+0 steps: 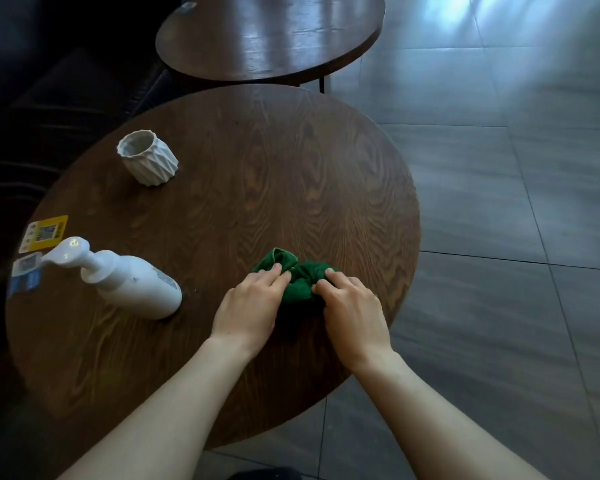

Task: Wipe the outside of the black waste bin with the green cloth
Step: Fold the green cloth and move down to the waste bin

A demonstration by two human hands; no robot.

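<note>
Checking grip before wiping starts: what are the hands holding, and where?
Both hold the green cloth bunched on the table: left hand its left side, right hand its right.

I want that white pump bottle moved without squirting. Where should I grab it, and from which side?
Grip the white plastic pump bottle around its smooth cylindrical body, below the collar, coming from the right with the left hand. It stands upright, that flank is unobstructed, and the long nozzle points left, so the pump head likely stays unpressed.
</note>
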